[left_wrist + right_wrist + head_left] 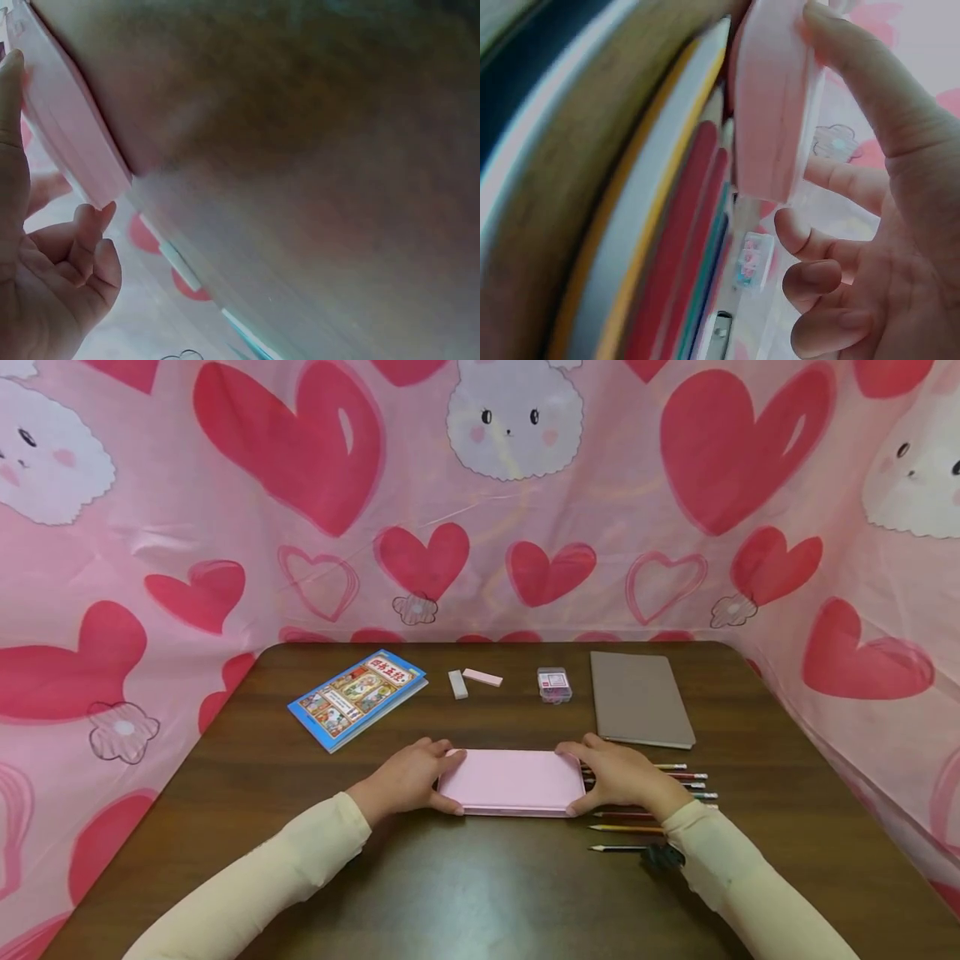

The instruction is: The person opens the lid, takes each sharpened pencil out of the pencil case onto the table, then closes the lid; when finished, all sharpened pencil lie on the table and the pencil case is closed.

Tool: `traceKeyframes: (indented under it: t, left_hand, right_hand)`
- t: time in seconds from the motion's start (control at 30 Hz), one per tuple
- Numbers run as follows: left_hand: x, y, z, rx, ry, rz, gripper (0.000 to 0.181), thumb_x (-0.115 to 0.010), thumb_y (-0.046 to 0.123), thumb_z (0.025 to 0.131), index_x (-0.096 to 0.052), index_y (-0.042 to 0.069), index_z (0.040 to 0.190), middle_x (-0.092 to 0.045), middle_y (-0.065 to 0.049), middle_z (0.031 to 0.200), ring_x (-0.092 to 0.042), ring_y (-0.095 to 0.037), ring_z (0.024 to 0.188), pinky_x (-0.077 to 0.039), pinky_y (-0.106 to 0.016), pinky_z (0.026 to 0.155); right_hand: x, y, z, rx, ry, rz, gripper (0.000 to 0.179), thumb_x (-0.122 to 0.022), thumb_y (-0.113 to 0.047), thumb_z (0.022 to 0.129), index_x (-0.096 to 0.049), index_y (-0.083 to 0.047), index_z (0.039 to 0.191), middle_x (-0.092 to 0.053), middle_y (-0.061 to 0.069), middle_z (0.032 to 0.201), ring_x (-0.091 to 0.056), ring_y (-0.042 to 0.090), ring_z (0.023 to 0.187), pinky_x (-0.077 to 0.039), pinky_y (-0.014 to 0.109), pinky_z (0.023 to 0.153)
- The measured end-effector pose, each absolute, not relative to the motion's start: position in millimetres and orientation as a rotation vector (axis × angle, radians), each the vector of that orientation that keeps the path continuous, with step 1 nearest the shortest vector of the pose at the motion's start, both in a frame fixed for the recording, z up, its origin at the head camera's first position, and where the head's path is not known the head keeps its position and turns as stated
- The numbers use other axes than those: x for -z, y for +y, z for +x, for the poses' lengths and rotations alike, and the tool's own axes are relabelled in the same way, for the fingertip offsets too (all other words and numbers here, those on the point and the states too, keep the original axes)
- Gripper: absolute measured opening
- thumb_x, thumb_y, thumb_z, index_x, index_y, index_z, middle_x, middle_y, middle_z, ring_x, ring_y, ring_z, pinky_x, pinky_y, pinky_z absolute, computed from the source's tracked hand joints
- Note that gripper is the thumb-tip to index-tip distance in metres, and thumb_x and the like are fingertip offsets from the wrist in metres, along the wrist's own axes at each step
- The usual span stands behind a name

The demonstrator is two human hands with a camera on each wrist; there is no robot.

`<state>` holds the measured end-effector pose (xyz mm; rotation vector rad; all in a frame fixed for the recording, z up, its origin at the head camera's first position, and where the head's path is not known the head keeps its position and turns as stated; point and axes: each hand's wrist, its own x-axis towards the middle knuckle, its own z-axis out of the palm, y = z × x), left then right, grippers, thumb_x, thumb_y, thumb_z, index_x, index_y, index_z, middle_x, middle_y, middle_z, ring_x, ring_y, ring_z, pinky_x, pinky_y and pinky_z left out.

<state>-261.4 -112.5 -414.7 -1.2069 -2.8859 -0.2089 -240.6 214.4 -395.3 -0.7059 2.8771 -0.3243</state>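
A pink pencil case (512, 781) lies flat on the brown table, its long side toward me. My left hand (411, 778) grips its left end, thumb at the near corner and fingers at the far one. On the opposite end my right hand (617, 774) holds it the same way; the right wrist view shows the thumb (855, 60) along the case's edge and the other fingers loosely bent. Several pencils (626, 829) lie side by side to the right of the case, partly hidden under the right hand and wrist.
Behind the case are a blue-bordered book (360, 697), a white eraser (457, 684), a pink strip (483, 677) and a small clear box (554, 684). A grey-brown notebook (642, 699) lies at the back right. A dark object (662, 857) sits by the right sleeve.
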Motion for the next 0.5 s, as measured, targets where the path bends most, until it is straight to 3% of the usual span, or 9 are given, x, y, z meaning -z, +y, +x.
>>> traceKeyframes:
  t: [0.17,0.3,0.4,0.5]
  left_hand:
    - [415,-112,-260,0.158,-2.853,-1.225,0.084,-0.064,0.067,0.069,-0.053,0.012,0.131,-0.058,-0.014,0.121,-0.053,-0.024,0.096,-0.047,-0.035,0.086]
    - [414,-112,-262,0.125,-2.863,-1.206,0.086,-0.06,0.071,0.069,-0.051,0.015,0.133,-0.057,-0.014,0.126,-0.054,-0.026,0.1,-0.046,-0.039,0.087]
    - [412,-113,-267,0.082,-2.915,-1.14,0.091,-0.055,0.079,0.065,-0.048,0.021,0.136,-0.053,-0.01,0.133,-0.052,-0.027,0.108,-0.043,-0.044,0.091]
    - [407,-112,-274,0.023,-2.95,-1.044,0.097,-0.049,0.084,0.061,-0.045,0.024,0.138,-0.048,-0.006,0.139,-0.048,-0.028,0.117,-0.039,-0.048,0.093]
  right_hand:
    - [397,217,-240,0.305,2.877,-0.702,0.089,-0.075,-0.065,0.057,-0.048,-0.023,0.131,-0.053,0.004,0.101,-0.054,0.018,0.079,-0.048,0.039,0.067]
    - [397,219,-241,0.28,2.912,-0.723,0.089,-0.074,-0.069,0.055,-0.051,-0.024,0.129,-0.051,0.003,0.1,-0.051,0.018,0.081,-0.044,0.035,0.065]
    - [398,220,-243,0.309,2.951,-0.747,0.089,-0.071,-0.071,0.055,-0.053,-0.024,0.128,-0.051,0.001,0.103,-0.049,0.016,0.085,-0.045,0.034,0.07]
    - [400,219,-247,0.339,3.008,-0.775,0.093,-0.067,-0.075,0.057,-0.052,-0.021,0.131,-0.053,0.005,0.112,-0.052,0.021,0.097,-0.047,0.041,0.08]
